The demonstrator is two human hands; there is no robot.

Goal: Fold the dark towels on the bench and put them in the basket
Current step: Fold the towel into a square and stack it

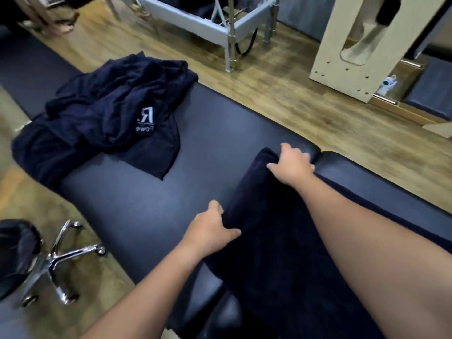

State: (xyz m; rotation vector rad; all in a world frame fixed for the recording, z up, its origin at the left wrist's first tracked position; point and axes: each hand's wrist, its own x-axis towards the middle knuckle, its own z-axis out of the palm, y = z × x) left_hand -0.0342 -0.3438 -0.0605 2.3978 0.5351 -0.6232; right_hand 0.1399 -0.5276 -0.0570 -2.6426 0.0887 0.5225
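A dark navy towel (276,241) lies spread along the near right part of the padded bench (151,196). My right hand (291,162) grips its far corner near the bench's far edge. My left hand (210,228) holds its near left edge, fingers curled into the cloth. A rumpled pile of dark towels (107,118), one with a white logo, sits at the bench's left end and hangs over it. No basket shows in this view.
A stool with a chrome star base (58,258) stands on the floor at the near left. Beyond the bench are a grey metal frame (220,28) and a cream wooden box (362,50) on the wood floor.
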